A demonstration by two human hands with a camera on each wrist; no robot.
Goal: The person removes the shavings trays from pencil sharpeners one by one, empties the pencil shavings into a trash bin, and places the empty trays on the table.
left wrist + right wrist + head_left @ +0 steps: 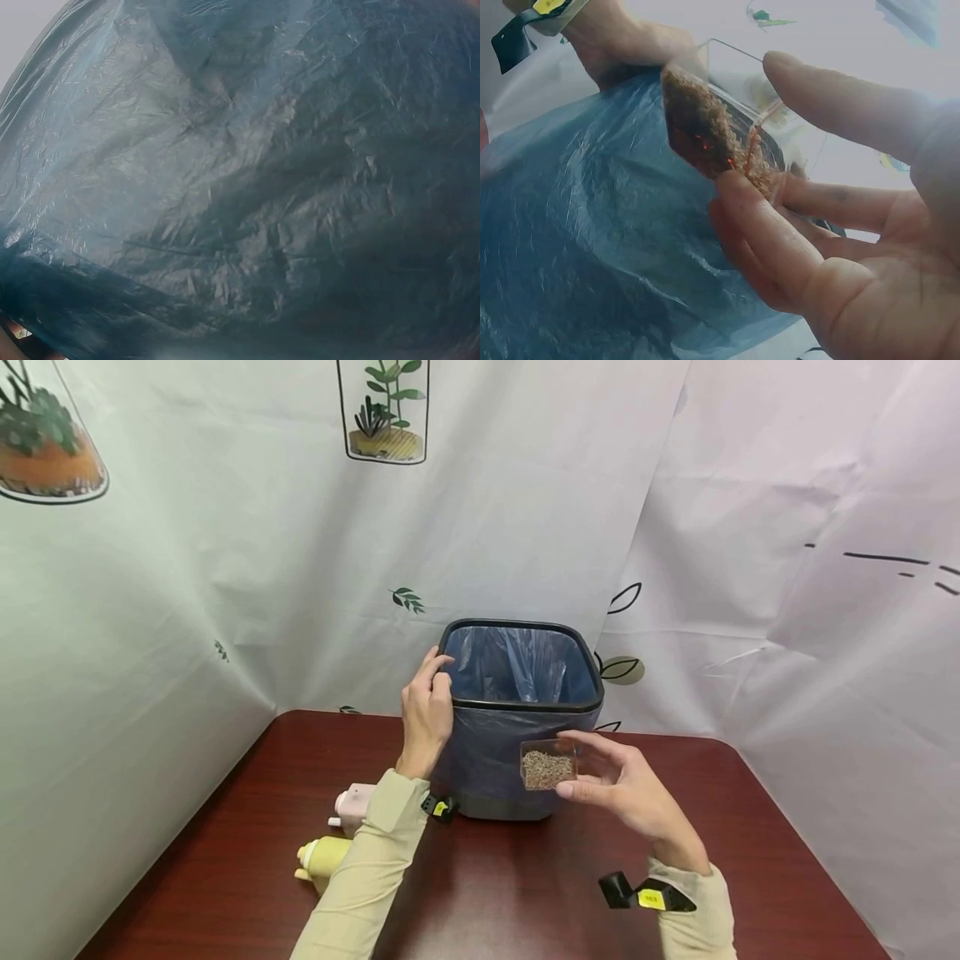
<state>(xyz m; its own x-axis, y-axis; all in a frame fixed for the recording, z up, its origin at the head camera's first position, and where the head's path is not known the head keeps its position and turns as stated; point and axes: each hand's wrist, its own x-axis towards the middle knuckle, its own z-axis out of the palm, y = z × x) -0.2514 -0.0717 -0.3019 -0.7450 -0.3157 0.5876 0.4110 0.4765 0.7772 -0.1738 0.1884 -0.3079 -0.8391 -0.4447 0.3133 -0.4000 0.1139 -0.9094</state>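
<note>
A trash bin (517, 760) with a black rim and a blue plastic liner (525, 664) stands on the table. My left hand (427, 714) grips its left rim near the front corner; the liner (240, 180) fills the left wrist view. In front of the bin, my right hand (626, 785) pinches a small clear plastic box (549, 766) between thumb and fingers, held above the table. Brownish granules (705, 120) lie inside the box, which looks tilted in the right wrist view. Whether the box touches the bin, I cannot tell.
On the dark red table (285, 827), a yellow bottle-like object (326, 856) and a pale pink one (354, 803) lie beside my left forearm, partly hidden by it. A white sheet (315, 543) printed with plants hangs behind and along the sides.
</note>
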